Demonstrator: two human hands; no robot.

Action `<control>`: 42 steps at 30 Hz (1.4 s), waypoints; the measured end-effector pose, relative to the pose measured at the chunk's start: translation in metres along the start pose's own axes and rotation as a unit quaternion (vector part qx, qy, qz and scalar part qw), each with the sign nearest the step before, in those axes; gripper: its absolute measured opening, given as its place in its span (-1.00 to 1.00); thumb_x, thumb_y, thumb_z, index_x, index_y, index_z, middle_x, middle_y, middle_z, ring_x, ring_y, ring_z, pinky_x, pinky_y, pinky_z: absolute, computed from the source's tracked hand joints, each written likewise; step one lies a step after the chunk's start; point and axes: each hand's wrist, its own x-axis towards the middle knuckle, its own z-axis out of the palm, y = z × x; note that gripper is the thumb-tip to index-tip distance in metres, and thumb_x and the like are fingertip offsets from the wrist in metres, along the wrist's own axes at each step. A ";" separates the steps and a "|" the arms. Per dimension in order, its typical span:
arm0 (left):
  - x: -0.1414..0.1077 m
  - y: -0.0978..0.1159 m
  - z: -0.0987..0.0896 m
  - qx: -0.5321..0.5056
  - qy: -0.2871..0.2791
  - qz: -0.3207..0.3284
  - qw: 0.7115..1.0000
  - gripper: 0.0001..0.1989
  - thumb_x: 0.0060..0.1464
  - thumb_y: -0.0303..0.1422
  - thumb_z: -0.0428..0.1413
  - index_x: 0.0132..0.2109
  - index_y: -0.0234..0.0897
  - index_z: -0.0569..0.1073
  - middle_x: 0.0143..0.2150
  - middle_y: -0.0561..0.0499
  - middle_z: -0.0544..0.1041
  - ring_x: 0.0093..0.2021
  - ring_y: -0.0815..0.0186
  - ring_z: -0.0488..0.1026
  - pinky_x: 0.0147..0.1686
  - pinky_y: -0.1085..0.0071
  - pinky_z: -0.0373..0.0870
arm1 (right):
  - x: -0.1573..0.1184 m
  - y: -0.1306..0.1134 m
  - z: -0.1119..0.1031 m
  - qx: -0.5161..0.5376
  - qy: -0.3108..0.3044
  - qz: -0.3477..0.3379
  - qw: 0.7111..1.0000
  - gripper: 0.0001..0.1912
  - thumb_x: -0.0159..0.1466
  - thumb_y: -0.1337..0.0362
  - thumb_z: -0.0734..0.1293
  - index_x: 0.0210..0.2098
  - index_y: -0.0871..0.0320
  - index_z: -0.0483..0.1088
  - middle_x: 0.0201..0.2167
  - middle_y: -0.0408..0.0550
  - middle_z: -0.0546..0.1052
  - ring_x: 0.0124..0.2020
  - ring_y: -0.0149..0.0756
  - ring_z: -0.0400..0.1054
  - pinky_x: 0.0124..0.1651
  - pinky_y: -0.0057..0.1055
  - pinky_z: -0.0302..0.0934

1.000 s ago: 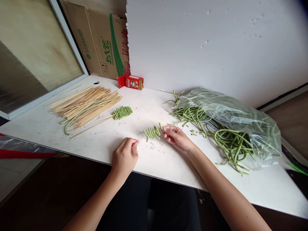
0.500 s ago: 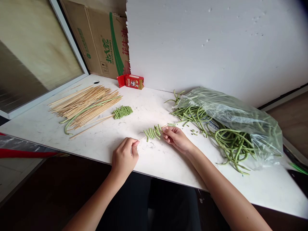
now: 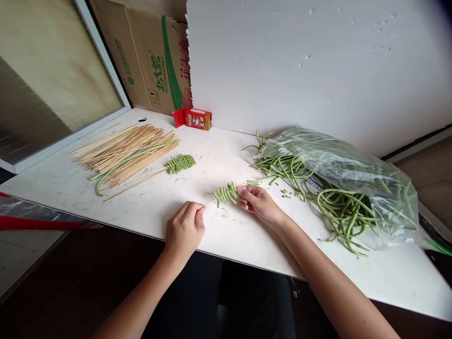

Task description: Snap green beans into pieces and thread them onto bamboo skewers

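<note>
My left hand (image 3: 185, 226) is closed on the near end of a bamboo skewer (image 3: 211, 202), thumb against forefinger. Several short green bean pieces (image 3: 225, 193) are threaded crosswise along this skewer. At its far end, my right hand (image 3: 257, 202) pinches the skewer beside the last bean pieces. Whether a loose piece is also between those fingers is hidden. A few cut bean pieces (image 3: 253, 182) lie just beyond the right fingertips. To the left rests a skewer packed with bean pieces (image 3: 181, 163), flat on the white table (image 3: 141, 212).
A pile of bamboo skewers (image 3: 127, 150) with one long bean (image 3: 120, 165) across it lies left. Long green beans (image 3: 348, 212) spill from a clear plastic bag (image 3: 339, 146) at right. Behind stand a small red box (image 3: 198, 118) and a cardboard carton (image 3: 148, 61).
Both hands keep their grip on the skewer with almost no movement. The whole view has shifted very slightly.
</note>
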 end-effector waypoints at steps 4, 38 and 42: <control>0.000 0.000 0.000 0.001 0.003 -0.005 1.000 -0.88 0.37 -0.41 0.10 -0.21 -0.21 0.47 -0.29 0.02 0.61 -0.31 0.29 0.55 -0.32 0.40 0.36 | -0.001 -0.001 0.001 -0.023 -0.005 0.004 1.000 -0.48 0.33 -0.16 0.42 -0.44 0.09 0.24 -0.57 -0.25 0.20 -0.55 -0.42 0.02 -0.45 -0.35 -0.25; -0.003 -0.001 0.000 0.004 0.022 0.013 1.000 -0.87 0.35 -0.46 0.10 -0.22 -0.21 0.48 -0.32 0.04 0.59 -0.36 0.33 0.51 -0.34 0.41 0.36 | -0.003 0.000 0.008 -0.087 0.022 0.005 0.996 -0.50 0.36 -0.22 0.36 -0.33 0.10 0.31 -0.60 -0.22 0.33 -0.60 -0.45 -0.02 -0.54 -0.39 -0.23; -0.003 0.000 -0.001 0.004 0.024 0.011 1.000 -0.85 0.36 -0.44 0.08 -0.23 -0.22 0.47 -0.34 0.03 0.58 -0.38 0.33 0.50 -0.36 0.41 0.34 | -0.004 -0.002 0.008 -0.075 0.011 0.015 0.997 -0.49 0.36 -0.23 0.35 -0.33 0.09 0.29 -0.60 -0.22 0.32 -0.61 -0.46 -0.05 -0.54 -0.39 -0.24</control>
